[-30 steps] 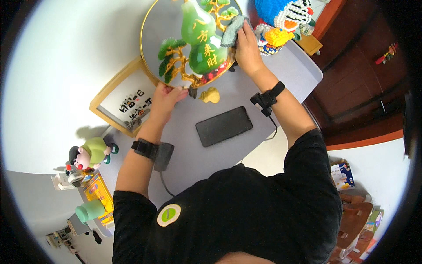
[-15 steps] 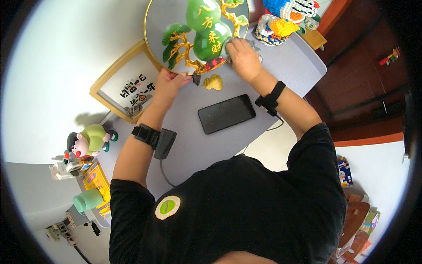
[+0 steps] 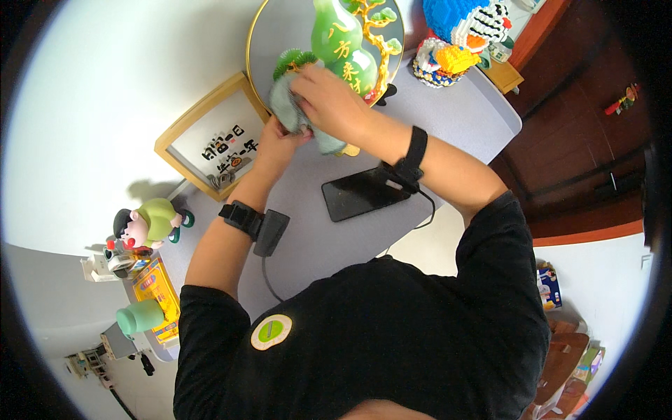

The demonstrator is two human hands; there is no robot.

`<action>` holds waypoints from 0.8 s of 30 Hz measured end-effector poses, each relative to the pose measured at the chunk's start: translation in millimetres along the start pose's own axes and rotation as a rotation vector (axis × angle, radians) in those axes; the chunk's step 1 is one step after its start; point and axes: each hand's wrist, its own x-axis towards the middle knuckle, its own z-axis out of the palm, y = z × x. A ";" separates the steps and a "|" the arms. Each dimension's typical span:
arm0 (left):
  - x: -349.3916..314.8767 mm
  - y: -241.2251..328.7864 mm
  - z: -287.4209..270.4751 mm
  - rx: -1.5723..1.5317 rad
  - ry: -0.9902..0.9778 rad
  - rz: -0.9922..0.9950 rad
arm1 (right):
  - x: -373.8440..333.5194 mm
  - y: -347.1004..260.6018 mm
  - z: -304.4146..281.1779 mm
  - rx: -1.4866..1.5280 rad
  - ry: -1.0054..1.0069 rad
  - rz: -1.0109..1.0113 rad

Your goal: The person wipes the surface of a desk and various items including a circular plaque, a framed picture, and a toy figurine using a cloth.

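A round ornament (image 3: pixel 271 35) with a gold rim, a green gourd (image 3: pixel 341 43) and gold-branched pines stands tilted at the far side of the table. My right hand (image 3: pixel 327 99) is closed on a grey-green cloth (image 3: pixel 285 105), pressed against the ornament's lower left, over the green pine. Just below, my left hand (image 3: pixel 277 145) grips the ornament's lower rim, its fingertips partly behind the cloth. The cloth's hanging end partly covers a small gold piece (image 3: pixel 349 150). A black phone (image 3: pixel 357 199) lies nearer me, beneath my right wrist.
A wood-framed picture (image 3: pixel 199 106) leans left of the ornament. Farther left are a cartoon figurine (image 3: pixel 159 218), a yellow package (image 3: pixel 155 285) and a mint-green container (image 3: pixel 140 317). Brick-built models (image 3: pixel 458 35) stand at the back right. Cables trail from both wrist straps.
My right hand has moved left with the cloth, from the gourd's lower right to the pine at the ornament's lower left. The ornament has shifted slightly right; my left hand stays at its rim.
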 end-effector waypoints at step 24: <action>-2.7 -8.9 -2.0 -0.062 -0.030 0.034 | 52.2 51.4 -35.2 -0.472 0.076 -0.390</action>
